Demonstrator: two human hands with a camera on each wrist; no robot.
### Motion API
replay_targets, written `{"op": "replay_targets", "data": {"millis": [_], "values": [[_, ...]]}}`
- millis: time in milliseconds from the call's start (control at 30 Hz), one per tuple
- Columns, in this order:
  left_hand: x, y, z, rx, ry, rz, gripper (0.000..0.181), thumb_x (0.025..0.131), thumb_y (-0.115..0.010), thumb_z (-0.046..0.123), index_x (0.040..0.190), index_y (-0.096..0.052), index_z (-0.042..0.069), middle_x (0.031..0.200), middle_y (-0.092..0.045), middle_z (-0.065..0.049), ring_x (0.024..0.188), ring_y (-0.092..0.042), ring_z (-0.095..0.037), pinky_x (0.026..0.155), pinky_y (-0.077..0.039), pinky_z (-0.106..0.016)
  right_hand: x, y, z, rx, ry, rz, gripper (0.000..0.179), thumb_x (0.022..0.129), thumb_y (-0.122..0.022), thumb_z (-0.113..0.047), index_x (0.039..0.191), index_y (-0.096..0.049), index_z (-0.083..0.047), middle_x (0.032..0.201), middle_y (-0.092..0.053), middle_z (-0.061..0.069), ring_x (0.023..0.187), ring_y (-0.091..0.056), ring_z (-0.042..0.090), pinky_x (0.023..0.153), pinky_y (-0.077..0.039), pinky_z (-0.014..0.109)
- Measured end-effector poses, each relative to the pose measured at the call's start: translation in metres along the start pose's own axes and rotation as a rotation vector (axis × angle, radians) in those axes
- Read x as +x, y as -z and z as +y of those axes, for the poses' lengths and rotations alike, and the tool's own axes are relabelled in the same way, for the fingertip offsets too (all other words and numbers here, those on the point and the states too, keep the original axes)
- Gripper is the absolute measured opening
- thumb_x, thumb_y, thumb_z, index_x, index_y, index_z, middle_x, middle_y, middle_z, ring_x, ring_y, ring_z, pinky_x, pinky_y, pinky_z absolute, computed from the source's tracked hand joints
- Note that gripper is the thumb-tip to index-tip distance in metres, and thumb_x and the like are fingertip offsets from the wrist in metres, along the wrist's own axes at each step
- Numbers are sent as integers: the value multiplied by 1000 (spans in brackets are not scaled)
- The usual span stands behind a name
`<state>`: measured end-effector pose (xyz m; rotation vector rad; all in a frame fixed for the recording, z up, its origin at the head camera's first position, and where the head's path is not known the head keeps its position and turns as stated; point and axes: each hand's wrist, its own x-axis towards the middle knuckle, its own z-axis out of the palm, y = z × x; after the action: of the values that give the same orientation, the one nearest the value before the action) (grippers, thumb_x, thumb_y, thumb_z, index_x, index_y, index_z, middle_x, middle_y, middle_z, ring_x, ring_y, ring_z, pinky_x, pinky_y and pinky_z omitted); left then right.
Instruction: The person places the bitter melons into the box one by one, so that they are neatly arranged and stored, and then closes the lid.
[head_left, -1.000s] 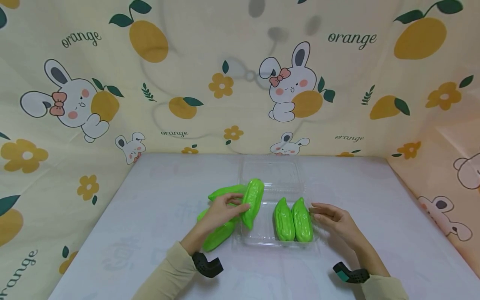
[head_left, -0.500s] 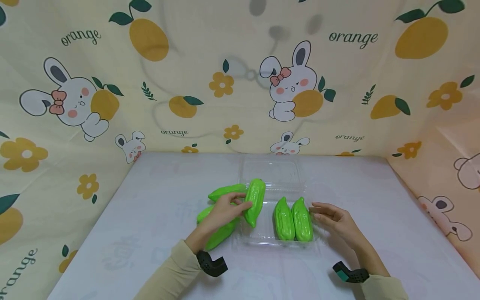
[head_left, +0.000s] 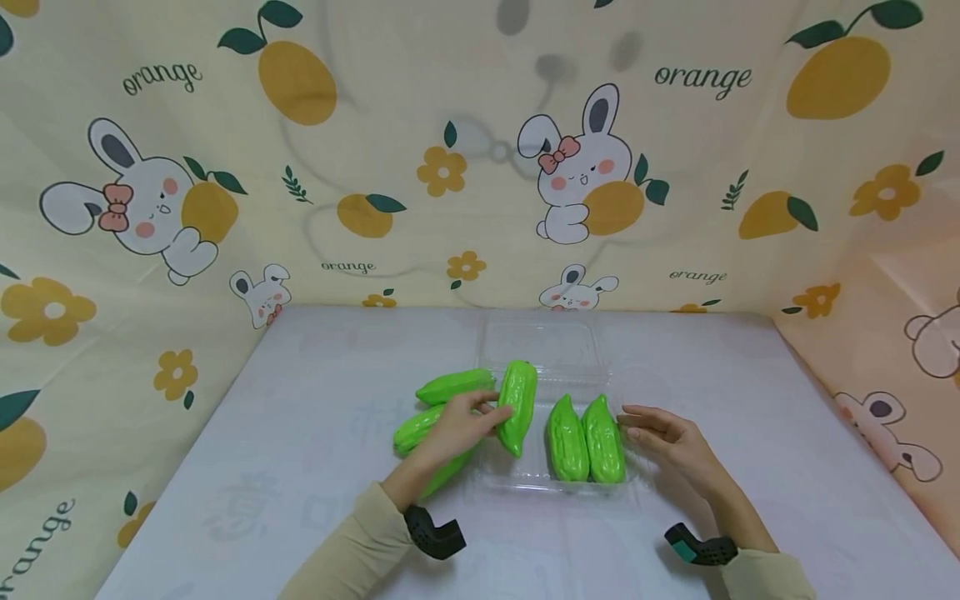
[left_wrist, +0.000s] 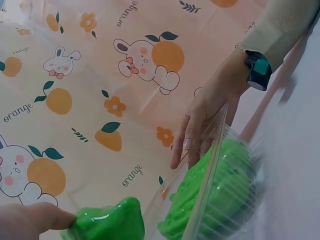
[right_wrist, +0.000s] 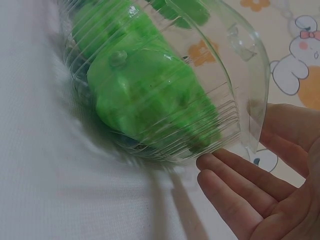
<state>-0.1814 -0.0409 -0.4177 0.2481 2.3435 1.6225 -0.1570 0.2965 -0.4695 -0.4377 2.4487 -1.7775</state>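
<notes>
My left hand (head_left: 465, 425) pinches a green bitter melon (head_left: 517, 404), glossy and ridged, between thumb and fingers. The melon is held upright above the left part of a clear plastic container (head_left: 517, 477), its tapered end downward. Two more bitter melons (head_left: 567, 442) lie side by side in the container's right part. Beside the right wall is my right hand (head_left: 671, 437), its fingers loosely extended. In the right wrist view its fingertips (right_wrist: 205, 162) are right at the container's ribbed side, and the thumb is close to the rim.
Several loose bitter melons (head_left: 453, 386) lie on the white table (head_left: 300, 467) left of the container, partly behind my left hand. The container's clear lid (head_left: 540, 343) lies folded back behind it. A printed cloth (head_left: 465, 208) rises at the table's far edge.
My left hand has moved a little to the right with its bitter melon, farther over the container. The right hand and the two melons in the container have stayed put.
</notes>
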Motion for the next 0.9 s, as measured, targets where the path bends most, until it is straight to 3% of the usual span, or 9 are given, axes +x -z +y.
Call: {"op": "replay_targets", "data": {"millis": [333, 567, 900], "values": [[-1, -11, 3, 71, 11, -18, 55, 92, -63, 34, 133, -54, -2, 105, -67, -17, 80, -69, -20, 63, -48, -20, 0, 0, -2, -12, 0, 5, 46, 97, -55, -11, 133, -43, 14, 113, -65, -27, 101, -63, -10, 84, -52, 10], [1, -16, 1, 113, -4, -33, 54, 92, -62, 35, 132, -54, -1, 104, -67, -16, 79, -66, -18, 62, -47, -21, -1, -1, -2, -3, 20, -6, 45, 97, -54, -8, 133, -42, 15, 114, -65, -25, 101, -63, -10, 84, -52, 10], [1, -20, 6, 160, 22, -46, 55, 91, -63, 35, 131, -54, -2, 97, -69, -14, 75, -60, -14, 62, -45, -23, 0, -1, -3, -21, 6, 3, 44, 97, -55, -10, 133, -43, 13, 113, -64, -28, 101, -63, -11, 84, -52, 10]]}}
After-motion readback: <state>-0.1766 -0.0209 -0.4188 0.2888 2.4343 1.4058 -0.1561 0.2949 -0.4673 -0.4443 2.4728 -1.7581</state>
